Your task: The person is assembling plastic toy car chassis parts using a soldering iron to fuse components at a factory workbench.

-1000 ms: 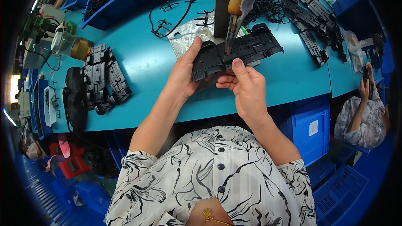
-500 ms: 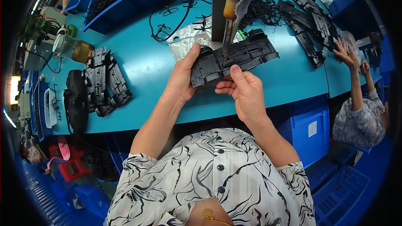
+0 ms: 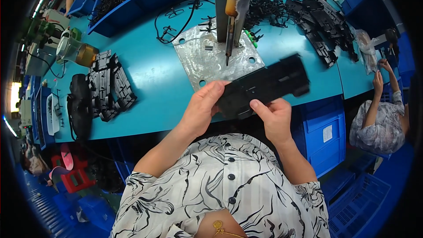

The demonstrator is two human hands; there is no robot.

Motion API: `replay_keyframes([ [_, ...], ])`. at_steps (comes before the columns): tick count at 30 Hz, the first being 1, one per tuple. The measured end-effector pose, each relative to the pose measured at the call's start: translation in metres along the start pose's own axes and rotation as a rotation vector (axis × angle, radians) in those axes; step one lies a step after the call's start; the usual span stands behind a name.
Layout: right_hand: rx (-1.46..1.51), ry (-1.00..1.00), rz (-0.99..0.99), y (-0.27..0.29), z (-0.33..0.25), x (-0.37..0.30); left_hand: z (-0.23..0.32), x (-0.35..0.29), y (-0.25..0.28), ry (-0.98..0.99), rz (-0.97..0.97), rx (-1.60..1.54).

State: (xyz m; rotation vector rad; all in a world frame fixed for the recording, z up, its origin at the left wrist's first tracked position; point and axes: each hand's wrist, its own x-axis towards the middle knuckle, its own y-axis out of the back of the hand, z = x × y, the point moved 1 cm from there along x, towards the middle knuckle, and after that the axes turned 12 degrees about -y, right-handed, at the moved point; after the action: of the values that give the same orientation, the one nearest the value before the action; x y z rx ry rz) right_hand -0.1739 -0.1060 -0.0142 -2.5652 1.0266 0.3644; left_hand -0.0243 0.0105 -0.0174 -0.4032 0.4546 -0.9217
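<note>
Between my hands is a long black plastic chassis tray (image 3: 269, 83), tilted and a little blurred, above the table's front edge. My left hand (image 3: 200, 108) grips its left end with the thumb on top. On the near edge, my right hand (image 3: 275, 119) pinches it with the thumb over the face and the fingers beneath. Beyond it a soldering iron (image 3: 229, 28) points down from a cloth-wrapped metal post (image 3: 221, 13). Its tip hangs over a bare metal base plate (image 3: 194, 55), apart from the chassis.
Similar black chassis pieces (image 3: 112, 86) lie at the left, and more (image 3: 324, 24) lie at the right. A blue bin (image 3: 145, 0) of small black parts stands behind, near a loose black cable (image 3: 194, 13). At the right, a co-worker's hands (image 3: 381, 72) are over the table.
The chassis has come away from under the iron's tip, toward me and to the right, and shows a different, smoother face. Both hands moved with it. The co-worker's hands came closer together.
</note>
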Motion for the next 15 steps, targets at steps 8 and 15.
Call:
replay_keyframes([
  [8, -0.754, 0.876, 0.074, 0.015, -0.019, -0.006, 0.008, -0.001, -0.024, 0.126, -0.020, -0.173],
  [15, -0.745, 0.824, 0.037, 0.019, -0.011, 0.000, -0.006, 0.012, -0.026, 0.047, 0.062, -0.232],
])
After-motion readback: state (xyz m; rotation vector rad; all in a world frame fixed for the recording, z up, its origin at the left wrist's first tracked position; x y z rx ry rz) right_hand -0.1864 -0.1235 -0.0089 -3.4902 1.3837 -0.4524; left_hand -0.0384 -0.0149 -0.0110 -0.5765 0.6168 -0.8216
